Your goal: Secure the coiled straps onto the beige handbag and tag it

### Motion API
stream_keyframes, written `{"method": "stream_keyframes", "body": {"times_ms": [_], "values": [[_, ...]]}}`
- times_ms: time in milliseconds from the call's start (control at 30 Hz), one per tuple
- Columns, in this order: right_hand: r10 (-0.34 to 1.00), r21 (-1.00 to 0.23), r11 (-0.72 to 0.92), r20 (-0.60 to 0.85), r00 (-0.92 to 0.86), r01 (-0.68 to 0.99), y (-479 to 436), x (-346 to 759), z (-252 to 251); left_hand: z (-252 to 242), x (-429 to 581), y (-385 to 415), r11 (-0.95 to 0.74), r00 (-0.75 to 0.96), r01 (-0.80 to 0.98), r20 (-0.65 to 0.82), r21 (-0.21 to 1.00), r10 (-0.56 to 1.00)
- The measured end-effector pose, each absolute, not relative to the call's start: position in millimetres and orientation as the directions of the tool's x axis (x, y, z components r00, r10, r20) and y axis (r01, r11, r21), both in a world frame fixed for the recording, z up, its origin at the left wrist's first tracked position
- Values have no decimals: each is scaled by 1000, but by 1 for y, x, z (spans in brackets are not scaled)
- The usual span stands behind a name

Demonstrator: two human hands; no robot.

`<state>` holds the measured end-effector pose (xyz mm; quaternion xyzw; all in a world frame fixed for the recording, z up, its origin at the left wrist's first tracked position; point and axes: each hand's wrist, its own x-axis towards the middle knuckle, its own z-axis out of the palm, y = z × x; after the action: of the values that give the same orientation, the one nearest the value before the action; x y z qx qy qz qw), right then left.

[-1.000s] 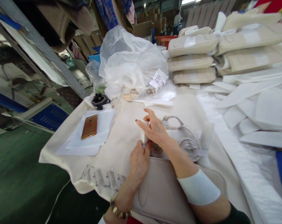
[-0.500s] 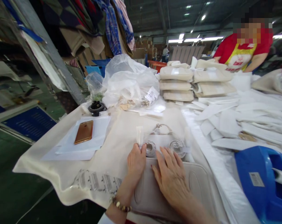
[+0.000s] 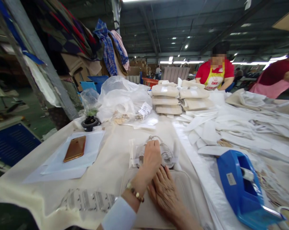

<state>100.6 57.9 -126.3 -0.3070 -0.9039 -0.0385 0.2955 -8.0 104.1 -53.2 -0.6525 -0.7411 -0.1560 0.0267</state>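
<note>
A flat beige bag (image 3: 182,182) lies in front of me, with two coiled strap ends in clear plastic at its far edge. The right coil (image 3: 167,157) shows fully; the left coil (image 3: 140,156) is partly behind my hand. My left hand (image 3: 152,156) is over the middle between the coils, its fingers bent down and closed; what they grip is hidden. Just beyond its fingers is a thin looped strap (image 3: 156,138). My right hand (image 3: 165,188) lies open on the bag, fingers stretched out, close to the left wrist.
A phone (image 3: 75,149) lies on white paper sheets (image 3: 63,169) to the left. Further off are a black tape roll (image 3: 90,124), clear plastic bags (image 3: 120,99) and stacked beige bags (image 3: 167,100). A blue tape dispenser (image 3: 237,185) stands right. A co-worker (image 3: 215,75) is beyond.
My left hand has moved from the left coil to the middle, between the coils. My right hand has drawn back slightly on the bag. The view has turned right and tilted up.
</note>
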Motion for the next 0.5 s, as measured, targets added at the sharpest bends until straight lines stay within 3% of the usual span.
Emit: {"method": "stream_keyframes", "body": {"times_ms": [133,267,500], "values": [[498,-63,807,608,-618,587,57,103,-127,-62,-7,143,129,-151,980,148,150,977],[410,65,800,667,-623,596,66,105,-137,-74,-14,154,112,-120,990,97,80,988],[296,164,814,708,-641,557,82,107,-149,-80,-14,158,135,-141,989,102,68,985]]}}
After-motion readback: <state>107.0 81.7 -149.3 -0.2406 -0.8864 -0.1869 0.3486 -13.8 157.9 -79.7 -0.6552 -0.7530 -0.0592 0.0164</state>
